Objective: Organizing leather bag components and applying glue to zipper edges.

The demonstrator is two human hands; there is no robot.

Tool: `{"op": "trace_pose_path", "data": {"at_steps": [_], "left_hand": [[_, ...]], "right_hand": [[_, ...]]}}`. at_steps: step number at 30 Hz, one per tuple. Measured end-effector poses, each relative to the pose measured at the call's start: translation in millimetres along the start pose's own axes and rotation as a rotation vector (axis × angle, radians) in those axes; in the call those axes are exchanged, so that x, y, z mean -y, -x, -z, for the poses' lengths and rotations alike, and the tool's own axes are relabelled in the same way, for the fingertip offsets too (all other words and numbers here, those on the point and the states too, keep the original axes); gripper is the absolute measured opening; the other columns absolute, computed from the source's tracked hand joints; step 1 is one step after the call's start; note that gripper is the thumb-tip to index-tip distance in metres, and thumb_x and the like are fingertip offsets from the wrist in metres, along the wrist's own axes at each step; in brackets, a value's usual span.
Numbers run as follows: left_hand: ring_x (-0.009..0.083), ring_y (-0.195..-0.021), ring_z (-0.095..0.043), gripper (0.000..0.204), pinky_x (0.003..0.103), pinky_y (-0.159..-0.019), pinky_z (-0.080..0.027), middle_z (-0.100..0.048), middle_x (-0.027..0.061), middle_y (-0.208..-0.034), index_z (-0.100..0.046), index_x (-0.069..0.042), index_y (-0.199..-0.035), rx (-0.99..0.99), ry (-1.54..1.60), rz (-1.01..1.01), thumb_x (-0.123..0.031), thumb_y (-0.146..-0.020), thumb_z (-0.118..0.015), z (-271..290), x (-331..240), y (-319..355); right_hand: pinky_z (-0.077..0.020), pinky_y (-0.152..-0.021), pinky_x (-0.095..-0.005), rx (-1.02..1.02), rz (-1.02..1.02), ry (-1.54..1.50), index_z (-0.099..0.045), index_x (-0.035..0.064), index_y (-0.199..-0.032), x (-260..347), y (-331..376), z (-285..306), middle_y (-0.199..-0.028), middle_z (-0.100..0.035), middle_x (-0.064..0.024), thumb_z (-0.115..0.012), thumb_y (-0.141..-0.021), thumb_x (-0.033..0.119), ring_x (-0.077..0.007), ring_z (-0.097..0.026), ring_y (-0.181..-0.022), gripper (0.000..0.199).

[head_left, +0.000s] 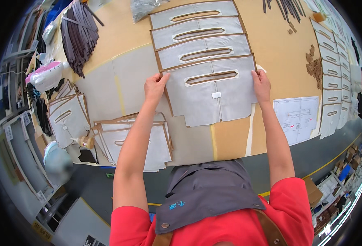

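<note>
My left hand [155, 86] pinches the upper left corner of a grey fabric panel [210, 96] with a brown edge and a long slot in it. My right hand [261, 85] grips its upper right corner. The panel lies flat on the tan worktable [271, 45], overlapping the nearest of three like panels [201, 37] laid in a stepped row going away from me. A small white tag sits on the held panel below the slot.
A stack of similar panels [136, 141] lies at my left, with more [68, 117] further left beside a small glue bottle [86, 142]. Dark brown strips [79, 35] are piled at far left. A printed sheet [297, 117] and a column of panels [332, 78] lie to the right.
</note>
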State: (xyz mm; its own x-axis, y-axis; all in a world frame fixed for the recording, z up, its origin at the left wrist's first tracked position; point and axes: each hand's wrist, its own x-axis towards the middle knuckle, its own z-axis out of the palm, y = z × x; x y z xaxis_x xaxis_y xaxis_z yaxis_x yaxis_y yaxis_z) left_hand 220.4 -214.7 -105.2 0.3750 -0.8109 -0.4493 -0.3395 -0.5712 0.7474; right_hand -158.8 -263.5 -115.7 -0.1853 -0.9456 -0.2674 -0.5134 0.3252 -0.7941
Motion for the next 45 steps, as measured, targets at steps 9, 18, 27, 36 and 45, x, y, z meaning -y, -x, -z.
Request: {"op": "trace_pose_path", "data": {"at_steps": [9, 18, 27, 36, 45], "left_hand": [[0.0104, -0.056, -0.041, 0.042, 0.03, -0.055, -0.038, -0.049, 0.0014, -0.054, -0.056, -0.001, -0.065, -0.104, -0.11, 0.05, -0.038, -0.08, -0.072, -1, -6, 2], [0.0152, -0.07, -0.057, 0.035, 0.031, -0.069, -0.048, -0.064, 0.0066, -0.081, -0.066, -0.003, -0.088, -0.228, -0.173, -0.178, -0.032, -0.074, -0.078, 50, -8, 40], [0.0236, -0.092, -0.057, 0.029, 0.036, -0.082, -0.044, -0.061, 0.0031, -0.094, -0.065, -0.011, -0.093, 0.068, -0.699, -0.436, -0.01, -0.067, -0.079, 108, 74, 137], [0.0232, -0.089, -0.057, 0.022, 0.039, -0.084, -0.036, -0.061, 0.0017, -0.084, -0.06, -0.012, -0.083, 0.046, -0.573, -0.608, -0.012, -0.068, -0.077, 122, 99, 140], [0.0186, -0.092, -0.061, 0.032, 0.039, -0.098, -0.032, -0.065, 0.0, -0.087, -0.063, -0.014, -0.1, 0.159, -0.635, -0.51, -0.011, -0.07, -0.075, 180, 72, 174]], "right_hand": [[-0.0462, -0.066, -0.0307, -0.016, 0.026, 0.094, -0.059, 0.0034, -0.094, -3, -4, -5, -0.075, -0.063, -0.0096, -0.059, -0.092, 0.026, -0.0191, -0.057, -0.066, 0.023], [-0.0479, -0.07, -0.0305, -0.118, 0.063, 0.195, -0.059, 0.0044, -0.109, 12, 4, 15, -0.089, -0.063, -0.007, -0.059, -0.092, 0.034, -0.0149, -0.059, -0.078, 0.034], [-0.0453, -0.069, -0.0243, -0.112, 0.139, -0.108, -0.056, 0.0032, -0.116, 23, 104, -9, -0.104, -0.057, -0.003, -0.058, -0.094, 0.023, -0.0092, -0.053, -0.077, 0.029], [-0.0455, -0.078, -0.0297, 0.395, 0.245, -0.176, -0.055, 0.007, -0.118, 76, 230, -112, -0.107, -0.053, -0.006, -0.067, -0.084, 0.013, -0.0165, -0.052, -0.085, 0.036], [-0.0485, -0.077, -0.0348, 0.701, 0.209, -0.328, -0.061, 0.0054, -0.101, 95, 310, -187, -0.087, -0.063, -0.0132, -0.061, -0.088, 0.016, -0.0277, -0.062, -0.084, 0.017]]}}
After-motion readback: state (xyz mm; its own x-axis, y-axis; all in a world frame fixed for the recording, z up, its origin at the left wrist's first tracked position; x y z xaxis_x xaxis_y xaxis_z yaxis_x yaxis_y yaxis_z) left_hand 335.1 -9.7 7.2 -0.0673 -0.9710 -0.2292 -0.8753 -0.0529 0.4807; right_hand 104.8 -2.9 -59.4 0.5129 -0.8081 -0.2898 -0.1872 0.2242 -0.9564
